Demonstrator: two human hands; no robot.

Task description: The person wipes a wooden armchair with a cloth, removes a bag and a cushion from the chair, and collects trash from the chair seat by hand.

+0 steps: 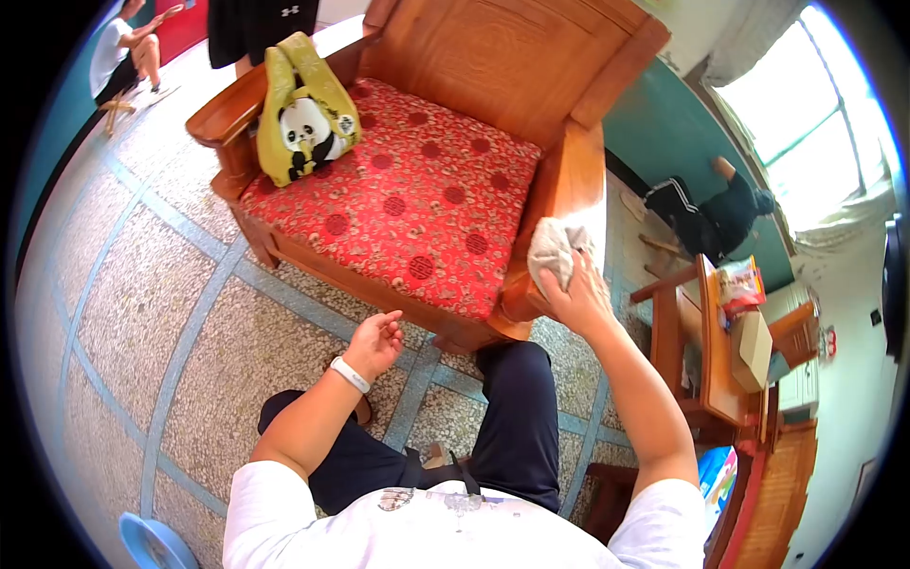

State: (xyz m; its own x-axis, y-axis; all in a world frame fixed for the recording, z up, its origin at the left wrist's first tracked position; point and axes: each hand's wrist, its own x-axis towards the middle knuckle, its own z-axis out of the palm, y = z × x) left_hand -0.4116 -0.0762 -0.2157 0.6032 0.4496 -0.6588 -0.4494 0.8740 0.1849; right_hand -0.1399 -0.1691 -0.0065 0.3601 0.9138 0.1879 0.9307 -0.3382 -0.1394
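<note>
My right hand (578,291) presses a pale cloth (553,248) against the front end of the wooden armchair's right armrest (573,180). The fingers lie over the cloth, partly hiding it. My left hand (376,343) hangs in the air before the chair's front edge, its fingers curled together, with nothing seen in them. A white band circles that wrist. The chair (474,62) has a red patterned seat cushion (408,190). On the cushion's left side, by the other armrest, stands a yellow-green panda bag (308,119).
A blue basin (156,542) sits on the tiled floor at lower left. To the right, a wooden table (725,360) carries a cardboard box (750,351) and a snack packet (739,284). Other people are at upper left, behind the chair, and near the window (806,95).
</note>
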